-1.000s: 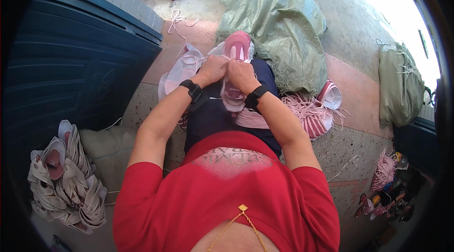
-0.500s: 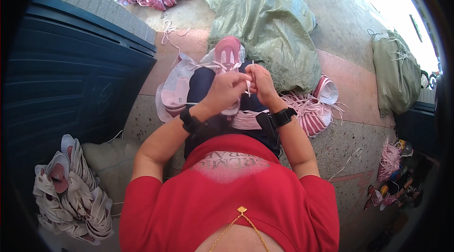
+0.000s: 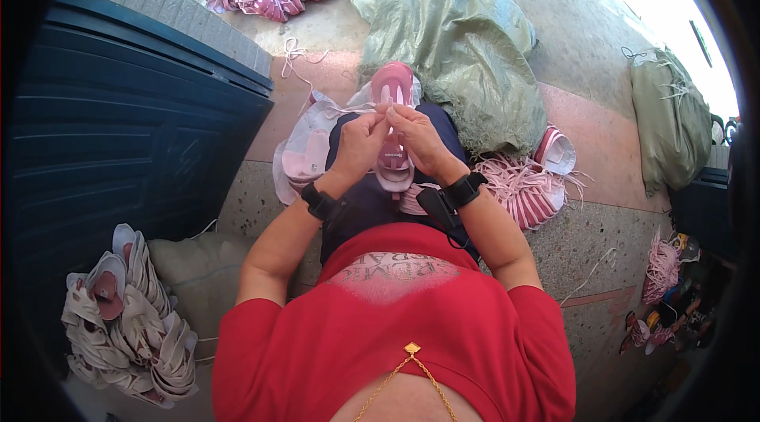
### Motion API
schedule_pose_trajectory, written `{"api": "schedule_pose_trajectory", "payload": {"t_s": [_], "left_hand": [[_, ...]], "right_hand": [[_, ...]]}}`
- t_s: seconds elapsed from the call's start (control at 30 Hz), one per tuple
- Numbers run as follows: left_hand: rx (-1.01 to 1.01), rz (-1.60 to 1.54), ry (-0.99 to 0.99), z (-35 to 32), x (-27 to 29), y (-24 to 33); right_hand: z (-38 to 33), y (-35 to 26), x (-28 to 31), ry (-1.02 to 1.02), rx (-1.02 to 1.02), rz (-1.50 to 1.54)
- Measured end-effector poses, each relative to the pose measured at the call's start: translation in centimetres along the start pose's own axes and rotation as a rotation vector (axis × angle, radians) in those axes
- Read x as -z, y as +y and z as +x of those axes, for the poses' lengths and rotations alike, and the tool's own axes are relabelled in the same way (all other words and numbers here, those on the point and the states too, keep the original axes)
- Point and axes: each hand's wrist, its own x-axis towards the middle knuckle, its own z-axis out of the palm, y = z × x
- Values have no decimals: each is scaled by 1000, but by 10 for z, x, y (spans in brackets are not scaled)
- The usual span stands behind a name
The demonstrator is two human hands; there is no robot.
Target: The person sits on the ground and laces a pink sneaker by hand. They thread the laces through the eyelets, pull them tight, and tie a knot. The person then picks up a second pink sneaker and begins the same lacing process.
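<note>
Pink shoe [image 3: 393, 117] lies on the person's lap, toe pointing away. Both hands meet over it: the left hand [image 3: 360, 145] and the right hand [image 3: 416, 135] each pinch a thin white lace [image 3: 348, 108] between fingertips, grip closed on it. Lacing looks midway. More pink shoes [image 3: 526, 184] wait at the right beside a green sack [image 3: 451, 42]; pale bundled shoes [image 3: 131, 319] sit at the left.

Shoe [image 3: 393, 154] on lap between both hands, sack [image 3: 451, 34] beyond it, shoe pile [image 3: 127, 319] at left
</note>
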Motion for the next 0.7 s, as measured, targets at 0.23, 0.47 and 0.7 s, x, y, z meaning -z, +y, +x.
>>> {"api": "schedule_pose_trajectory", "payload": {"t_s": [0.23, 0.47, 0.7], "left_hand": [[-126, 303, 59, 48, 34, -34], [-219, 782, -265, 102, 9, -62], [-535, 1104, -368, 95, -1, -50]], "right_hand": [[-12, 22, 6, 37, 156, -214], [-56, 22, -11, -178, 76, -472], [-55, -3, -24, -167, 19, -548]]}}
